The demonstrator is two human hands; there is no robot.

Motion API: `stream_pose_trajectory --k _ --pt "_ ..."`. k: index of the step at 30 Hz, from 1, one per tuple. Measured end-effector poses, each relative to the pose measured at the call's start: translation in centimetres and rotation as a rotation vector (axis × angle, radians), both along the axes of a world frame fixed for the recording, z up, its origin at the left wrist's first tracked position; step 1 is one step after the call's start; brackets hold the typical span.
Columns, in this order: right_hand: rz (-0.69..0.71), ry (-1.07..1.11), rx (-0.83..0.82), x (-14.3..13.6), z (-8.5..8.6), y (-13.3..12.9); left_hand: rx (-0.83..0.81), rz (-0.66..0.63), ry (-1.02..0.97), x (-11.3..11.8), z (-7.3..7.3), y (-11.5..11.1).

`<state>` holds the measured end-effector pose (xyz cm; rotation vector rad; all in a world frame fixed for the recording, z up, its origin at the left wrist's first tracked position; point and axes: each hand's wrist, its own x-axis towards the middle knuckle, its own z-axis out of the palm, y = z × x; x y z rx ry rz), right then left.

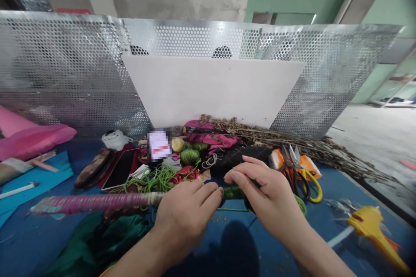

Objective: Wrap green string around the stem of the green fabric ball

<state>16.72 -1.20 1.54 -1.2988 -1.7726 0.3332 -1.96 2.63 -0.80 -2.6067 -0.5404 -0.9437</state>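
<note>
A long stick wrapped in pink and pale material (pixel 97 203) lies level across the blue table, its left end free. My left hand (pixel 188 207) is closed around the stick near the middle of the view. To the right of that hand the stick is wound with dark green cord (pixel 233 193). My right hand (pixel 264 186) is over the green part, thumb and index finger pressed together at its upper edge; what they pinch is too small to make out. A green cord runs below the stick between the hands.
Behind the stick lie tangled green string (pixel 159 177), a green yarn ball (pixel 190 156), a dark phone (pixel 120 169) and dried stems (pixel 292 138). Yellow-handled scissors (pixel 312 184) and a yellow glue gun (pixel 370 223) are at right. A white board (pixel 214 91) leans behind.
</note>
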Motion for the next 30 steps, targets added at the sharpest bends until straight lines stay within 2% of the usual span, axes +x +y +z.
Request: stream_pose_trajectory --k 12,20,30 --pt "0.037 0.031 -0.12 -0.1 -0.2 1.0 -0.046 -0.026 0.159 0.0 -0.3 -0.1" --pt "-0.029 -0.006 -0.177 -0.2 -0.3 1.2 -0.032 -0.039 0.198 0.0 -0.3 -0.2" --pt "-0.053 -0.038 -0.144 -0.3 -0.4 1.5 0.058 -0.055 0.219 0.2 0.3 -0.2"
